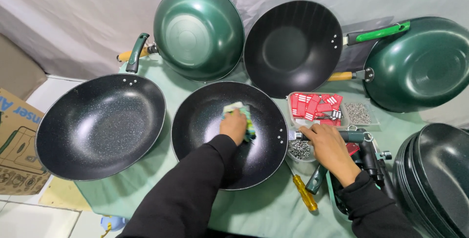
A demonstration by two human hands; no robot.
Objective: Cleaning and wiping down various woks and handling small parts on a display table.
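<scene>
A black speckled wok (200, 116) sits in the middle of the table. My left hand (233, 125) presses a green and white cloth (246, 118) against its inside. My right hand (330, 149) rests at the wok's right rim, fingers around a dark green handle (354, 135). Just below my right hand lies a small dish of silver screws (299, 149).
Another black wok (100, 125) lies left. Two green woks (198, 32) (420, 64) and a black one (292, 46) lean at the back. A clear tray (332, 108) holds red tags and screws. A yellow screwdriver (304, 191), a black power drill (371, 162) and stacked woks (437, 179) are right.
</scene>
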